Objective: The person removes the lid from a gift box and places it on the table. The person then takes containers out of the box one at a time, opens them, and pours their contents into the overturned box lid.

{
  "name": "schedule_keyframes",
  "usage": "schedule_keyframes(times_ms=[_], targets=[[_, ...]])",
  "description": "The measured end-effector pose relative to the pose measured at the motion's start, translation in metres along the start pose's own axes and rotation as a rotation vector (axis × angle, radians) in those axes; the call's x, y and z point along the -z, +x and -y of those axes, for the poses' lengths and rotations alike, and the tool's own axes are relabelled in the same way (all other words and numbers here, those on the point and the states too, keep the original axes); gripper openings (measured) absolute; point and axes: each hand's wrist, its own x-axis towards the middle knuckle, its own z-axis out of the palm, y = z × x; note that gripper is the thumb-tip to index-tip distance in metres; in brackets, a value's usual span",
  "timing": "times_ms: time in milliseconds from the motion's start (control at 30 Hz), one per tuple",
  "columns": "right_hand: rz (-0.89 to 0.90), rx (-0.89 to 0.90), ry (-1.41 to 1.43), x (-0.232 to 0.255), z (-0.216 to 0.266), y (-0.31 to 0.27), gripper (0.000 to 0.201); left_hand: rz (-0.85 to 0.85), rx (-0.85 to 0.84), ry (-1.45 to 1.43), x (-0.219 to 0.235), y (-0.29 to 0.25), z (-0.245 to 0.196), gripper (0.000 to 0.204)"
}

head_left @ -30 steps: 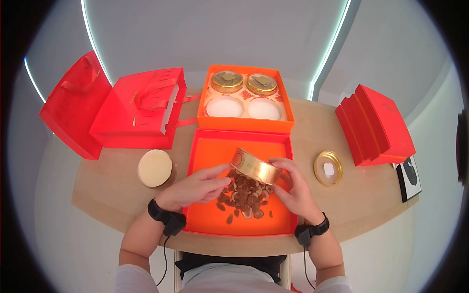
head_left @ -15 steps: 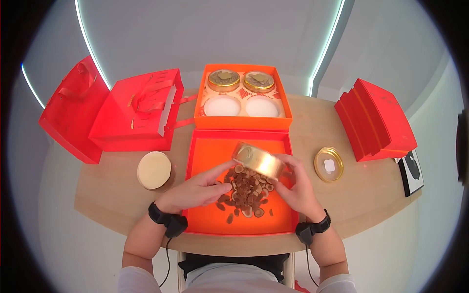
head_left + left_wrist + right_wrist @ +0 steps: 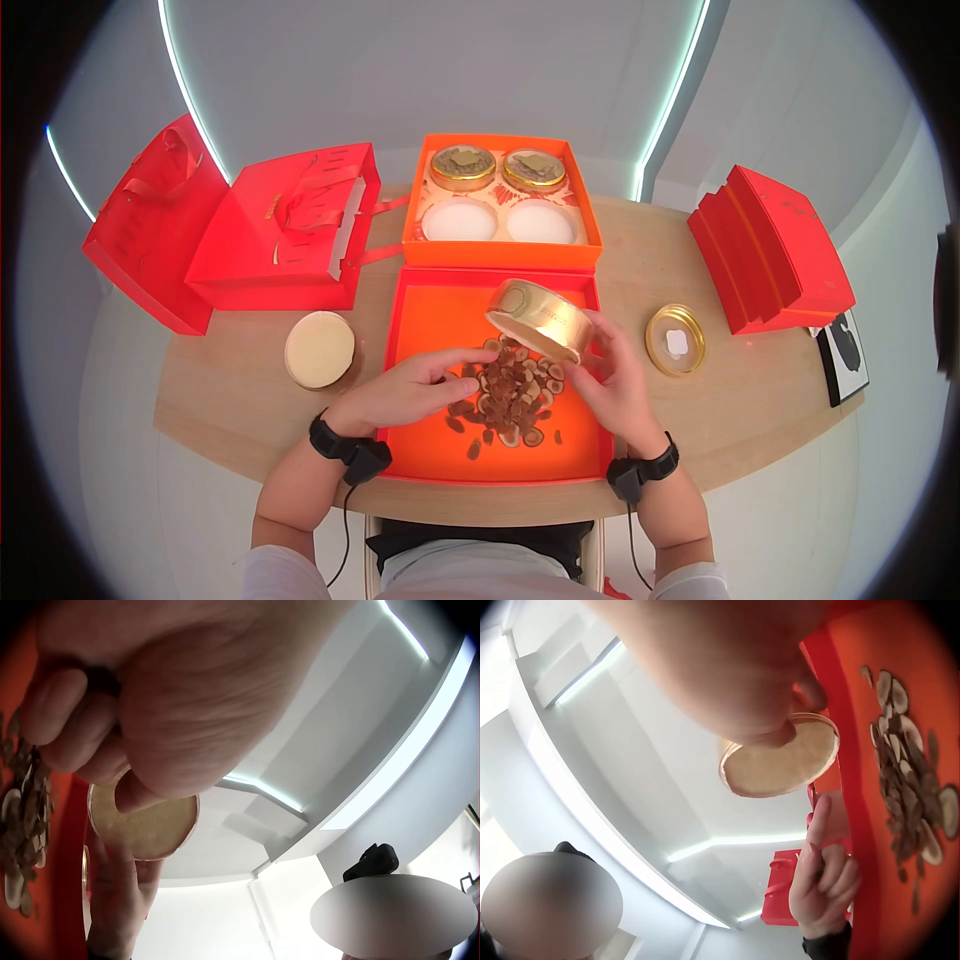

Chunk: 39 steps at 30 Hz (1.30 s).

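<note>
My right hand point(image 3: 612, 385) grips one end of a round gold tin point(image 3: 540, 318), thumb at the lower edge and fingers behind. The tin hangs tilted above a heap of brown, dried, sliced pieces point(image 3: 515, 390). Its pale round face point(image 3: 780, 761) shows in the right wrist view. The heap lies in a shallow orange box lid point(image 3: 430, 312) with a red rim. My left hand point(image 3: 405, 390) hovers over the left side of the heap, index finger stretched out and the other fingers loosely bent, holding nothing. In the right wrist view, the left hand point(image 3: 825, 877) points upward.
Behind the lid stands an orange box point(image 3: 500, 255) with two filled gold tins point(image 3: 463, 168) and two white round hollows. A cream disc point(image 3: 320, 350) lies left, a gold ring lid point(image 3: 675, 341) right. Red bags point(image 3: 280, 230) and red boxes point(image 3: 770, 250) flank them.
The gold tin has shifted slightly right and turned, showing more of its side. My left index finger has come away from the tin's left edge, down over the heap.
</note>
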Motion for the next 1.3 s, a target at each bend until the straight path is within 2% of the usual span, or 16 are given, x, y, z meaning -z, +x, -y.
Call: schedule_keyframes(times_ms=[233, 400, 467, 500, 567, 600, 700, 800, 900, 1000, 1067, 1167, 1233, 1300], targets=[[-0.029, -0.035, 0.22, -0.001, 0.003, 0.002, 0.062, -0.029, -0.007, 0.057, 0.002, 0.004, 0.007, 0.034], [-0.054, -0.05, 0.296, 0.003, 0.008, 0.004, 0.065, -0.129, 0.018, 0.059, 0.001, 0.005, 0.008, 0.027], [0.03, -0.178, 0.497, 0.007, 0.008, 0.004, 0.065, -0.112, 0.029, 0.067, 0.003, 0.005, 0.009, 0.027], [0.017, -0.175, 0.498, 0.008, 0.009, 0.004, 0.065, -0.103, 0.039, 0.067, 0.005, 0.005, 0.009, 0.03], [0.087, -0.303, 0.606, 0.009, 0.014, 0.004, 0.062, -0.115, 0.037, 0.111, 0.005, 0.004, 0.011, 0.032], [0.069, -0.3, 0.603, 0.009, 0.015, 0.003, 0.062, -0.137, 0.035, 0.143, 0.004, 0.005, 0.011, 0.033], [0.222, -0.316, 0.638, 0.004, 0.015, 0.0, 0.058, -0.139, 0.025, 0.177, 0.005, 0.005, 0.014, 0.034], [0.267, -0.32, 0.647, 0.003, 0.013, 0.0, 0.058, -0.155, 0.006, 0.2, 0.008, 0.006, 0.022, 0.034], [0.25, -0.344, 0.636, 0.0, 0.016, 0.0, 0.058, -0.208, -0.05, 0.124, 0.005, 0.005, 0.023, 0.033], [0.274, -0.35, 0.628, -0.001, 0.01, -0.001, 0.057, -0.236, -0.034, 0.171, 0.007, 0.004, 0.022, 0.033], [0.287, -0.304, 0.628, -0.001, 0.006, 0.0, 0.055, -0.279, -0.027, 0.178, 0.005, -0.003, 0.01, 0.034], [0.162, -0.27, 0.567, 0.0, 0.009, 0.001, 0.049, -0.367, -0.016, 0.233, 0.011, -0.016, 0.003, 0.034], [0.125, -0.262, 0.573, 0.0, 0.005, 0.002, 0.047, -0.539, 0.043, 0.086, 0.023, -0.034, 0.005, 0.031], [0.071, -0.267, 0.578, 0.002, 0.002, 0.0, 0.045, -0.692, -0.065, -0.079, 0.047, -0.055, 0.024, 0.027]])
